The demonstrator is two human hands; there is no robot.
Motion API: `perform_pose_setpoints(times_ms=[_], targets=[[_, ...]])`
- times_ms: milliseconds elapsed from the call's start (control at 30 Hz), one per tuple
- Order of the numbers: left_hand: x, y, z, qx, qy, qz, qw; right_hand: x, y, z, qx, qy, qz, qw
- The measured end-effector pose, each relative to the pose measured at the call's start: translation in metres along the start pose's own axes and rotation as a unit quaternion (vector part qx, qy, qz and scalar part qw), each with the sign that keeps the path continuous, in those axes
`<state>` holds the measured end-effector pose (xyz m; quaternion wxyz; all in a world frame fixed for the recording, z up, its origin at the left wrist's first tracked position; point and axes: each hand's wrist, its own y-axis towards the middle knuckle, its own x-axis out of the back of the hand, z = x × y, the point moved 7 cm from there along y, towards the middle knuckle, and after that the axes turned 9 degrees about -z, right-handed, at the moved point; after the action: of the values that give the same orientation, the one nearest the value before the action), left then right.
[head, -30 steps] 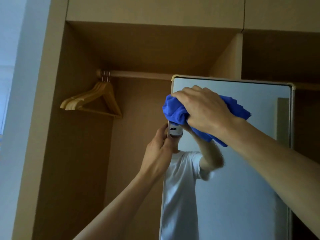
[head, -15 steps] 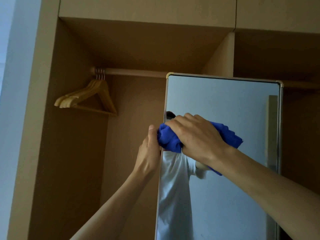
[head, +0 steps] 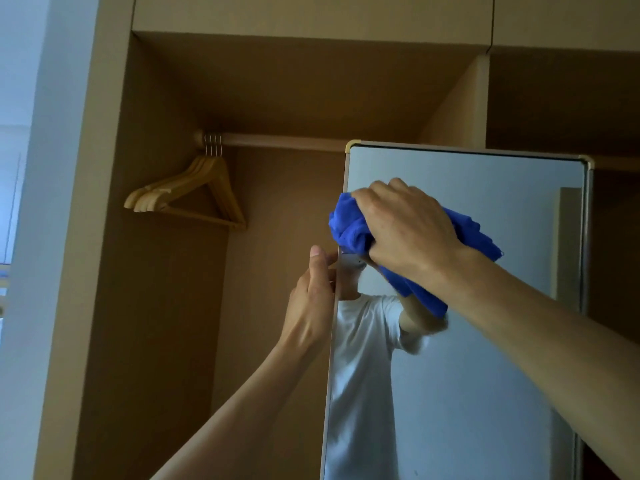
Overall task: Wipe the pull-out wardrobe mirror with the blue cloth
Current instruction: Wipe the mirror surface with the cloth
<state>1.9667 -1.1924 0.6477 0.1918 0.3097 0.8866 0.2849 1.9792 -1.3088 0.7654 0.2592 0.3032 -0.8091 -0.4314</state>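
The tall pull-out mirror (head: 485,393) with a pale metal frame stands out of the wooden wardrobe, filling the right half of the view. My right hand (head: 405,230) presses a bunched blue cloth (head: 349,226) against the glass near the upper left of the mirror. My left hand (head: 311,299) grips the mirror's left frame edge just below the cloth, thumb up along the edge. The glass reflects a person in a white T-shirt.
Several wooden hangers (head: 194,192) hang at the left end of the clothes rail (head: 277,138) inside the open wardrobe bay. A vertical divider panel (head: 457,102) rises behind the mirror top. A pale wall (head: 31,237) lies at far left.
My right hand with the cloth went down the glass, then came back up toward the mirror's upper left. My left hand stayed on the frame edge.
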Motion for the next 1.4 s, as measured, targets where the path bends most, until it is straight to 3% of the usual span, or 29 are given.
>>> perform_pose_setpoints(times_ms=[267, 600, 1067, 1400], targets=[[-0.001, 0.0, 0.004, 0.02, -0.023, -0.026, 0.999, -0.019, -0.053, 0.027, -0.001, 0.052, 0.054, 0.997], [-0.003, -0.011, 0.001, -0.018, 0.034, -0.033, 0.999, 0.005, 0.006, -0.009, -0.036, -0.018, -0.02, 0.999], [-0.007, -0.01, -0.002, -0.016, 0.034, -0.043, 0.998, -0.018, -0.06, 0.025, -0.013, 0.064, 0.04, 0.997], [-0.016, -0.019, -0.008, -0.046, 0.106, -0.081, 0.99, 0.009, -0.016, -0.056, -0.072, 0.034, -0.013, 0.997]])
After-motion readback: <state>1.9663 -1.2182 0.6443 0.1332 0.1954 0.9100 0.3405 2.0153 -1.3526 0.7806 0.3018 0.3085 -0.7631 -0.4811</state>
